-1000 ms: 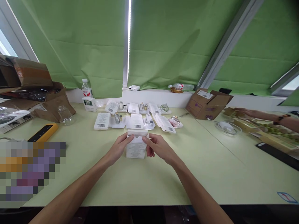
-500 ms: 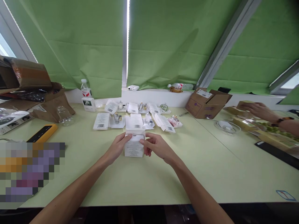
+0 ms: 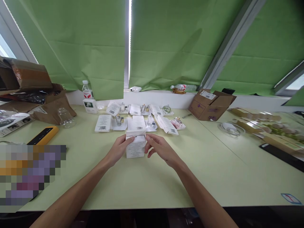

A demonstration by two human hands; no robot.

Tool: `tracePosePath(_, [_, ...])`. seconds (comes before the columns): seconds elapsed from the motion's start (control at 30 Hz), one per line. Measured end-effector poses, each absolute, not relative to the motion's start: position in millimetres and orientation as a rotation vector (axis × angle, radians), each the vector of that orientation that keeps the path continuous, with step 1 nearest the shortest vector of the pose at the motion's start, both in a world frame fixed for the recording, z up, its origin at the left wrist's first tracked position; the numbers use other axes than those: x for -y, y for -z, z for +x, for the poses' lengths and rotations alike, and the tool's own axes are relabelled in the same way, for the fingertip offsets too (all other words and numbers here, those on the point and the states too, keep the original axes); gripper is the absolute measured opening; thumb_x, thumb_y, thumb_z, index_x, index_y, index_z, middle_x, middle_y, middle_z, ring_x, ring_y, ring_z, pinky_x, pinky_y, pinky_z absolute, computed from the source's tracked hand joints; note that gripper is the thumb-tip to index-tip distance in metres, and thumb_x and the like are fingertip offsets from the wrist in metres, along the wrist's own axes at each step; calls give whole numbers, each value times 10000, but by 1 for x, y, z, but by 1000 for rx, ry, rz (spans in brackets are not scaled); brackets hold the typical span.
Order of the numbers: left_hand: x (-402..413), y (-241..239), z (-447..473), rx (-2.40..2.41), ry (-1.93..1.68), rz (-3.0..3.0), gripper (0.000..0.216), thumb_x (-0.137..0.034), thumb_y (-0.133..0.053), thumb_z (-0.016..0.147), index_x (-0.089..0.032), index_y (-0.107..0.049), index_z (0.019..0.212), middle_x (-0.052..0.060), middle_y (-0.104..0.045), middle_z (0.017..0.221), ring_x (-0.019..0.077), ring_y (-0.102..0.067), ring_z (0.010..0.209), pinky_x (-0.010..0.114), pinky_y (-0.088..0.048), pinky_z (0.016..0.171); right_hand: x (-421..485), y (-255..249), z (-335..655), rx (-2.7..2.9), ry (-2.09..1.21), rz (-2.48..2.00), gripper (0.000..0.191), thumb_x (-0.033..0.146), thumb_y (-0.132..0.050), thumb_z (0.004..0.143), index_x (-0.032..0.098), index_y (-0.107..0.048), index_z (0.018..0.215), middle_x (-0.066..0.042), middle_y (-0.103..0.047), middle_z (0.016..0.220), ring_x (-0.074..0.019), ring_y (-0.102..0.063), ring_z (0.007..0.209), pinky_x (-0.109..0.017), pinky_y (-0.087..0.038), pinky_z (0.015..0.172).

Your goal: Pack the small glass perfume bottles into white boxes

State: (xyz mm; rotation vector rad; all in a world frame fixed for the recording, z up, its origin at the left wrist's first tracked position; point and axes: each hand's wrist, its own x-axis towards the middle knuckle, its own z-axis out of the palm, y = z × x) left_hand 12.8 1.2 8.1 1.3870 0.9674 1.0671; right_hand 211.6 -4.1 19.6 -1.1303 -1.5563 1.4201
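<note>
A small white box [image 3: 135, 149] with fine print stands upright on the table in front of me, its top flap [image 3: 135, 133] raised at the back. My left hand [image 3: 120, 146] grips the box's left side, thumb over the top front edge. At the upper right corner, my right hand [image 3: 158, 146] has thumb and index finger on the box, the other fingers loosely curled beside it. What is inside the box is hidden. Just behind lies a white carton with a barcode [image 3: 138, 122], next to a glass perfume bottle [image 3: 150, 120].
More perfume bottles and flattened-looking white cartons [image 3: 103, 123] stand in two rows behind. Brown cardboard boxes [image 3: 206, 106] are at back right and left. At the left lies a yellow-black power strip [image 3: 44, 135]; at the right, a white cable [image 3: 231, 129] and trays [image 3: 282, 141].
My right thumb has moved off the box's front to its upper right corner, and my right fingers have spread a little. Another person's hand at the right has left the view.
</note>
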Motion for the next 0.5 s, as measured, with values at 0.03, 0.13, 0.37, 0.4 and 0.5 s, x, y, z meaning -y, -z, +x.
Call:
tracePosePath(0.03, [-1,-9,13,-965,-1065,1391,397,-437,-543,863,-149,-657,1112,80,-695,1051,246,-608,967,322,-446,818,4,-19,211,1544,-1424,-1128,522,599,-493,870,175,-598,1156,-44,-628,693,-161,-608,664,-285,-543,586])
tracePosePath(0.13, [0,-10,13,-966,-1061,1399,404,-440,-544,857,-148,-657,1112,87,-689,1074,260,-607,989,339,-448,836,4,-19,211,1521,-1426,-1130,504,612,-458,880,168,-628,1049,-45,-623,686,-159,-609,661,-277,-540,581])
tracePosePath(0.37, [-1,-8,13,-963,-1035,1384,424,-451,-558,847,-152,-653,1133,89,-695,1061,265,-616,982,346,-460,825,2,-17,211,1548,-1410,-1164,508,578,-510,870,185,-593,1182,-25,-619,662,-149,-606,628,-281,-540,590])
tracePosePath(0.4, [-1,-8,12,-962,-1033,1383,415,-448,-561,845,-156,-658,1124,88,-695,1064,263,-618,979,344,-461,822,2,-17,211,1548,-1410,-1164,511,582,-505,871,187,-597,1181,-24,-621,658,-148,-605,625,-281,-540,591])
tracePosePath(0.5, [-2,-8,12,-961,-1032,1383,395,-435,-567,844,-161,-661,1111,82,-693,1084,262,-620,980,344,-464,819,2,-17,211,1560,-1411,-1167,512,587,-512,863,192,-608,1174,-20,-626,646,-146,-602,615,-283,-538,594])
